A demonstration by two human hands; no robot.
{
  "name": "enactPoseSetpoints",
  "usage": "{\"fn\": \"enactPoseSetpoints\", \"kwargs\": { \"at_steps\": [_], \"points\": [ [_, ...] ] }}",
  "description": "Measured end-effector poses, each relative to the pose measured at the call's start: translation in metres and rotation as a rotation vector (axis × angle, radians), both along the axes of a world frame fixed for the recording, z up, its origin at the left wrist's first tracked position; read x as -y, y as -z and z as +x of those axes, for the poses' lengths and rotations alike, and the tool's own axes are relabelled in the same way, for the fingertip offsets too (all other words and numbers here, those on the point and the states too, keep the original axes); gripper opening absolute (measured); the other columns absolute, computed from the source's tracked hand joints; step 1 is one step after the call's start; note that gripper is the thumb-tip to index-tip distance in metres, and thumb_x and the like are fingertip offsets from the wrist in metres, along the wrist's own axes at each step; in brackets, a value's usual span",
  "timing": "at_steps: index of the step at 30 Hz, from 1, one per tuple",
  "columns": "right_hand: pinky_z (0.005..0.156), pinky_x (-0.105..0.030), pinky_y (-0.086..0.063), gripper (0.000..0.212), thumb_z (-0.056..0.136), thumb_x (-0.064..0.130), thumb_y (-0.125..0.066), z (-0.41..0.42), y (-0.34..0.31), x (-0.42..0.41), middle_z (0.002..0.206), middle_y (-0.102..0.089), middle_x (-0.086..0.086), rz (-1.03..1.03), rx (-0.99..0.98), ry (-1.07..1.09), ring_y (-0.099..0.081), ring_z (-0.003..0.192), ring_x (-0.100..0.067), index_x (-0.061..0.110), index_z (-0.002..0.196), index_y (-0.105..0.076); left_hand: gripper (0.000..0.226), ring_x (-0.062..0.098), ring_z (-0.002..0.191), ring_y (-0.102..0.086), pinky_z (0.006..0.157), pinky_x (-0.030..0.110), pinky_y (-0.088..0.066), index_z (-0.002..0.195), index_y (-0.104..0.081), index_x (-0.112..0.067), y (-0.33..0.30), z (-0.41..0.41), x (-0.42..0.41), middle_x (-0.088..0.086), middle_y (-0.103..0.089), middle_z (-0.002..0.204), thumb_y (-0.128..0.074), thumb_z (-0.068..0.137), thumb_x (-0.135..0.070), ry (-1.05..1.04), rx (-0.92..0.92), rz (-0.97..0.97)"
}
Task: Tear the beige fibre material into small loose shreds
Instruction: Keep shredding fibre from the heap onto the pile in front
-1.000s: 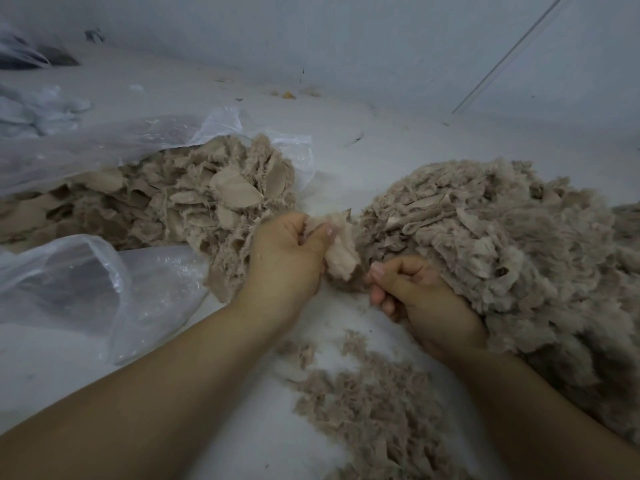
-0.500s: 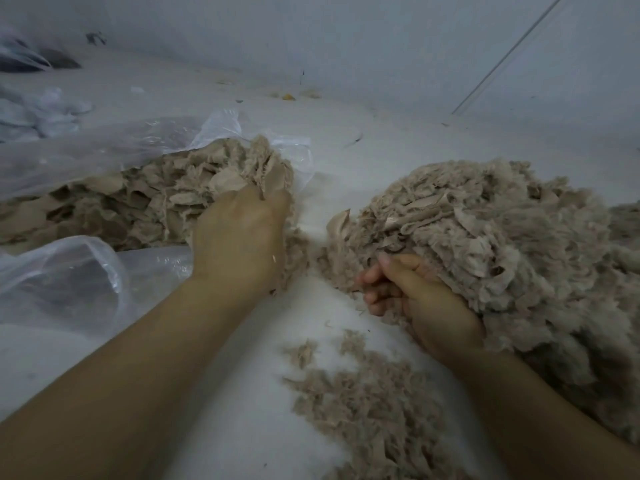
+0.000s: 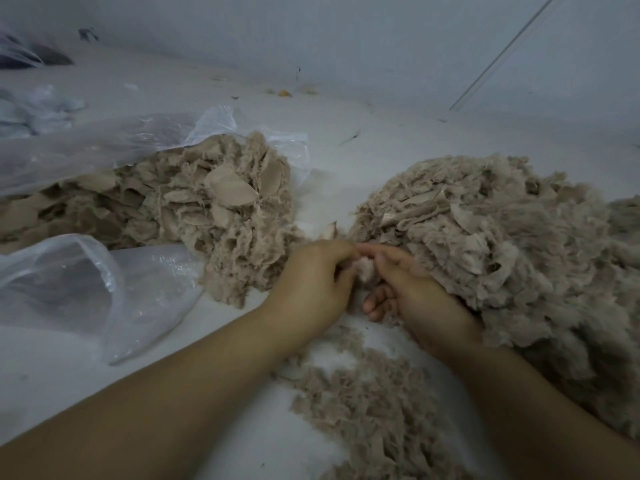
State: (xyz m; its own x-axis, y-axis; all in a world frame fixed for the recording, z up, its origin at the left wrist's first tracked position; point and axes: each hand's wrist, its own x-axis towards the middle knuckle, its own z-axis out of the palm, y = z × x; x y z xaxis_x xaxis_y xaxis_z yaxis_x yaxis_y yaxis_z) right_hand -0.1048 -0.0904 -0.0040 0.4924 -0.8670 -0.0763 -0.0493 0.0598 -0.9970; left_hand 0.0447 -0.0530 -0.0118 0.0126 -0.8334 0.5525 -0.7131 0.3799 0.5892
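Between two heaps, my left hand [image 3: 311, 285] and my right hand [image 3: 408, 289] meet fingertip to fingertip, both pinching one small pale tuft of beige fibre [image 3: 366, 270]. A heap of coarse beige fibre pieces [image 3: 194, 209] spills from a clear plastic bag at the left. A bigger, fluffier heap of beige shreds [image 3: 502, 244] rises at the right, and my right wrist lies against it. Fine loose shreds [image 3: 374, 403] are scattered on the white surface below my hands.
The clear plastic bag [image 3: 104, 292] lies open at the left, its mouth toward me. More crumpled plastic [image 3: 34, 109] sits at the far left back. A grey wall [image 3: 346, 36] closes the back, with small debris [image 3: 284, 93] along its foot.
My left hand has left the left heap and come back to the middle. Both hands now hold one small tuft between them, lower than before.
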Motion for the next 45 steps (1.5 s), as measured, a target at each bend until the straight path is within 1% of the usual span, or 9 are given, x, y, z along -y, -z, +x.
{"fn": "enactPoseSetpoints", "kwargs": {
  "at_steps": [5,8,15,19,26,28,34,38,45],
  "points": [
    [0.052,-0.020,-0.053,0.020,0.099,0.006,-0.047,0.003,0.003,0.000,0.091,-0.069,-0.003,0.030,0.008,0.008,-0.063,0.054,-0.008,0.021,0.111,-0.056,0.014,0.035,0.077,-0.068,0.074,0.054,-0.057,0.086,-0.067,-0.003,-0.002,0.000,0.005,0.018,-0.069,0.082,-0.056,0.094,-0.002,0.084,-0.650,0.174],
    [0.057,-0.020,-0.055,0.032,0.095,0.007,-0.055,0.001,0.006,0.002,0.094,-0.069,-0.004,0.029,0.058,0.025,-0.065,0.060,-0.009,0.023,0.122,-0.050,0.017,0.028,0.079,-0.069,0.075,0.042,-0.060,0.088,-0.069,-0.001,-0.003,-0.001,0.002,0.014,-0.072,0.084,-0.054,0.097,-0.002,0.207,-0.839,0.231],
    [0.051,-0.019,-0.054,0.023,0.103,0.017,-0.041,0.001,0.004,0.003,0.077,-0.075,0.002,0.051,0.044,0.051,-0.070,0.061,-0.011,0.020,0.106,-0.063,0.007,0.021,0.083,-0.066,0.073,0.034,-0.056,0.097,-0.065,-0.014,0.000,-0.002,0.003,0.006,-0.068,0.090,-0.061,0.093,-0.009,0.104,-0.566,0.237],
    [0.054,-0.019,-0.054,0.022,0.101,0.016,-0.045,-0.001,0.007,0.003,0.092,-0.076,-0.005,0.080,0.068,0.059,-0.073,0.074,-0.017,0.017,0.106,-0.067,0.042,0.006,0.094,-0.061,0.072,0.015,-0.049,0.121,-0.056,-0.019,0.000,0.002,0.008,-0.008,-0.060,0.105,-0.063,0.083,-0.002,0.094,-0.358,0.402],
    [0.074,-0.039,-0.053,0.040,0.098,0.023,-0.051,-0.002,0.005,-0.001,0.094,-0.061,-0.029,0.111,0.154,0.124,-0.060,0.083,-0.034,-0.014,0.113,-0.055,0.008,0.005,0.059,-0.054,0.058,0.031,-0.047,0.076,-0.060,-0.008,-0.008,0.005,0.013,0.004,-0.064,0.069,-0.053,0.076,-0.006,0.087,-0.233,0.422],
    [0.062,-0.032,-0.055,0.042,0.098,0.024,-0.051,-0.002,0.003,-0.003,0.094,-0.064,-0.027,0.124,0.168,0.115,-0.065,0.074,-0.025,-0.013,0.119,-0.053,0.008,0.008,0.065,-0.058,0.062,0.030,-0.049,0.076,-0.061,-0.009,-0.007,0.007,0.013,0.005,-0.065,0.072,-0.055,0.072,-0.013,0.127,-0.181,0.429],
    [0.072,-0.037,-0.057,0.035,0.090,0.019,-0.058,-0.001,0.003,-0.002,0.096,-0.067,-0.021,0.068,0.117,0.121,-0.066,0.079,-0.026,-0.006,0.115,-0.056,0.015,0.019,0.085,-0.057,0.077,0.033,-0.047,0.080,-0.062,0.000,-0.010,0.001,0.008,0.011,-0.061,0.087,-0.050,0.088,0.001,0.008,-0.430,0.096],
    [0.062,-0.030,-0.056,0.036,0.085,0.022,-0.060,-0.001,0.004,-0.004,0.088,-0.072,-0.013,0.068,0.145,0.079,-0.069,0.073,-0.021,-0.001,0.112,-0.059,0.026,0.013,0.065,-0.059,0.055,0.027,-0.048,0.086,-0.065,-0.016,-0.014,-0.001,0.002,-0.002,-0.062,0.073,-0.066,0.084,-0.042,0.074,-0.697,0.301],
    [0.052,-0.026,-0.054,0.037,0.099,0.022,-0.046,-0.001,0.001,-0.003,0.095,-0.069,-0.022,0.115,0.137,0.079,-0.066,0.066,-0.018,-0.006,0.122,-0.057,0.024,0.013,0.033,-0.038,0.036,0.017,-0.029,0.073,-0.061,-0.002,-0.011,0.005,0.005,0.007,-0.049,0.045,-0.059,0.095,-0.012,-0.048,-0.907,0.297]
  ]
}}
